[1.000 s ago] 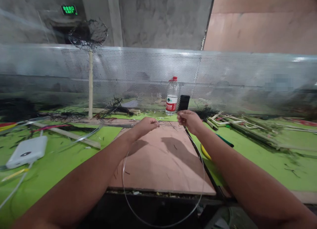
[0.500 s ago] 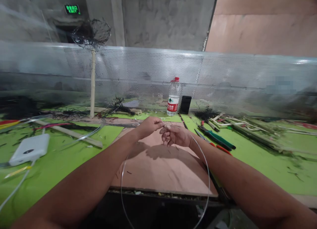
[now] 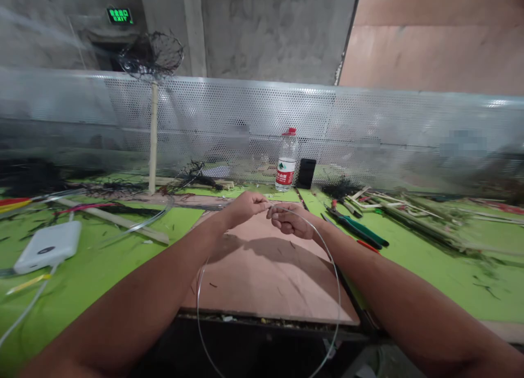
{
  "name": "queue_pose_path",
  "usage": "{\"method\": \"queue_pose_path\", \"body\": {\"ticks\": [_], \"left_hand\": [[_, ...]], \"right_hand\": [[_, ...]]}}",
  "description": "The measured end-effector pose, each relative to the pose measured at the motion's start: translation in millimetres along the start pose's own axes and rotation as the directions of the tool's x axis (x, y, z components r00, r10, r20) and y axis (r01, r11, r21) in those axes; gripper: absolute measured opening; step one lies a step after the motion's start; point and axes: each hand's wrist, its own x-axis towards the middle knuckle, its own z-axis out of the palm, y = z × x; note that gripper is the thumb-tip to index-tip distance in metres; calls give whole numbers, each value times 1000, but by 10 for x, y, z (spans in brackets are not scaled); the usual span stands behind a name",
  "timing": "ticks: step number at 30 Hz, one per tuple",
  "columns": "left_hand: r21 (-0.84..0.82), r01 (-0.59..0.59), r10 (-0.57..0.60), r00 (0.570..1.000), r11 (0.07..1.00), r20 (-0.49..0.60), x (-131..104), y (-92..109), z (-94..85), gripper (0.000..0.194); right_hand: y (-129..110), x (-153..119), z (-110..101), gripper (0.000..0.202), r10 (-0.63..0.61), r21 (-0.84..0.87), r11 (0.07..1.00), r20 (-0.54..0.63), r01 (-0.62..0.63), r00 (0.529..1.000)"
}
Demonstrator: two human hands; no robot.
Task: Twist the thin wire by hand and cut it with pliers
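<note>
A large loop of thin silvery wire (image 3: 338,282) hangs below my hands, its lower part over the front edge of the pinkish board (image 3: 262,280). My left hand (image 3: 248,208) pinches the wire near its ends, above the far part of the board. Close beside it on the right, my right hand (image 3: 291,220) is closed on the wire too, fingers curled in. The fingertips of both hands nearly meet. The wire's ends are too small to make out between the fingers.
Behind the board stand a bottle (image 3: 285,162) and a black phone (image 3: 307,173). Green-handled pliers (image 3: 362,229) and cut stalks (image 3: 421,220) lie right. A white power bank (image 3: 49,247) and a wooden strip (image 3: 118,221) lie left. An upright stick (image 3: 153,138) bears a black net.
My right hand's fingers have curled in from a looser, more spread pose. The wire loop has shifted slightly left, and its right side now runs up to my right hand's fingers.
</note>
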Motion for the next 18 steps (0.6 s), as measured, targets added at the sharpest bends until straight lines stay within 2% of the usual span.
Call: {"method": "queue_pose_path", "body": {"ticks": [7, 10, 12, 14, 18], "left_hand": [[51, 7, -6, 1000, 999, -22, 18, 13, -2, 29], [72, 29, -28, 1000, 997, -14, 4, 55, 8, 27], [97, 47, -48, 999, 994, 9, -3, 69, 26, 27], [149, 56, -64, 997, 987, 48, -2, 57, 52, 27], [242, 62, -93, 989, 968, 119, 20, -38, 96, 23]], "right_hand": [[-31, 58, -37, 14, -53, -247, 968, -81, 32, 995], [-63, 76, -103, 15, -133, -470, 881, -116, 64, 984], [-92, 63, -158, 18, -232, -679, 726, -91, 110, 969], [-122, 35, -203, 20, -288, -858, 497, -25, 128, 957], [-188, -17, -178, 28, -237, -995, 44, 75, 88, 969]]}}
